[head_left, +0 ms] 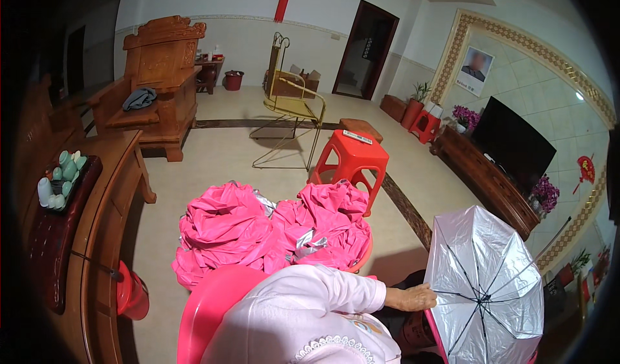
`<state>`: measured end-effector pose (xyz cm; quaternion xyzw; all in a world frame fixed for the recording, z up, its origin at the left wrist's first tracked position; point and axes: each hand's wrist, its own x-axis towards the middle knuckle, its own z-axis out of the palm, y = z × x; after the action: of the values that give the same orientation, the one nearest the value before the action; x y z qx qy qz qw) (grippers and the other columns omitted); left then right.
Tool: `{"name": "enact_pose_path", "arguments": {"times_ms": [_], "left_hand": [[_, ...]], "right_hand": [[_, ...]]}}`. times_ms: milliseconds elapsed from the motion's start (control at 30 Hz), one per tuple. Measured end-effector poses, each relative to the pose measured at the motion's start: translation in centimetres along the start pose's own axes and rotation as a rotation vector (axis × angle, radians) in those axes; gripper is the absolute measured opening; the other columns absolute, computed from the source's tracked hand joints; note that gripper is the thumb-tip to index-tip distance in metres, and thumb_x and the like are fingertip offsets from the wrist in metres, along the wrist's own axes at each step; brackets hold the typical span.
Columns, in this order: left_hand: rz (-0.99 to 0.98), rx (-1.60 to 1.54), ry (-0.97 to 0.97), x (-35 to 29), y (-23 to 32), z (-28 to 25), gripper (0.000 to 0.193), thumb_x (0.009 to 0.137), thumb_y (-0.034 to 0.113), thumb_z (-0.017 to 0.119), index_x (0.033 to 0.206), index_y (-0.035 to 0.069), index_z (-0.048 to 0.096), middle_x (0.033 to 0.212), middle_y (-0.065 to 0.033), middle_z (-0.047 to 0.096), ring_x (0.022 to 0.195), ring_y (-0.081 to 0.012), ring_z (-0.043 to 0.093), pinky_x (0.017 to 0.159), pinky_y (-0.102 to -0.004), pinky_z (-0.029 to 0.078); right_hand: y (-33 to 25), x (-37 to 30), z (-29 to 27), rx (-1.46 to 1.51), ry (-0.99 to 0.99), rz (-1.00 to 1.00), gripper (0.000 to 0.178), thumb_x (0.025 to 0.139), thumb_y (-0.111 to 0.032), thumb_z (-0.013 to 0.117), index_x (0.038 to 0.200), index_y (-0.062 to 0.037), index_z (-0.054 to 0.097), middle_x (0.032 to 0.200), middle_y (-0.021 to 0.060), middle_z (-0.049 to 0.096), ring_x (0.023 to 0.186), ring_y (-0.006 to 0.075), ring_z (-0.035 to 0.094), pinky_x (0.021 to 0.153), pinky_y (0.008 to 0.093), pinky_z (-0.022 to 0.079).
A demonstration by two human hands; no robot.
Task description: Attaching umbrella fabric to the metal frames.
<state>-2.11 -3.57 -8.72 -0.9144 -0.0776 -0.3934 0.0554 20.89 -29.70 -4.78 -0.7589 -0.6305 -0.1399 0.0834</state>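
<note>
My left hand (413,297) is closed on the rim of an open umbrella (460,261), at a rib tip on its left side. The umbrella's silver lining and dark ribs face up, with bits of pink outer cloth along the lower edge. Its thin shaft slants up to the right from the hub. My right hand is out of view. Ahead of my left arm lie two large heaps of pink fabric (226,225) with silver-lined patches; the right heap (332,219) sits in an orange-rimmed container (366,259).
A red plastic stool (352,150) stands behind the heaps, near a gold metal chair (294,106). At left are a wooden table (106,202) with a tea set (62,177), a red bucket (134,293) and a carved armchair (158,73). A television (515,141) stands on a low cabinet (484,183).
</note>
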Motion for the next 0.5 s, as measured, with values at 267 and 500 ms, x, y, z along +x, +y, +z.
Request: {"name": "enact_pose_path", "arguments": {"times_ms": [267,500], "left_hand": [[-0.058,0.127,0.047,-0.3,-1.1,-0.2,0.008,0.073,0.013,0.051,0.068,0.007,0.049,0.074,-0.0069,0.048,0.076,-0.0218,0.051,0.071,-0.0369,0.035],[-0.203,0.232,0.118,-0.5,-3.1,0.7,0.006,0.072,0.013,0.053,0.070,0.007,0.050,0.076,-0.0084,0.047,0.075,-0.0245,0.050,0.077,-0.0395,0.035]], "right_hand": [[-0.1,-1.3,-1.4,-0.126,0.056,0.205,0.023,0.084,-0.020,0.045,0.078,-0.0021,0.058,0.070,0.0175,0.059,0.062,0.0357,0.056,0.057,0.0441,0.046],[-3.1,-0.3,-3.8,-0.118,-0.122,0.225,0.029,0.088,-0.028,0.039,0.093,-0.0056,0.058,0.086,0.0165,0.060,0.080,0.0330,0.056,0.068,0.0408,0.046]]}}
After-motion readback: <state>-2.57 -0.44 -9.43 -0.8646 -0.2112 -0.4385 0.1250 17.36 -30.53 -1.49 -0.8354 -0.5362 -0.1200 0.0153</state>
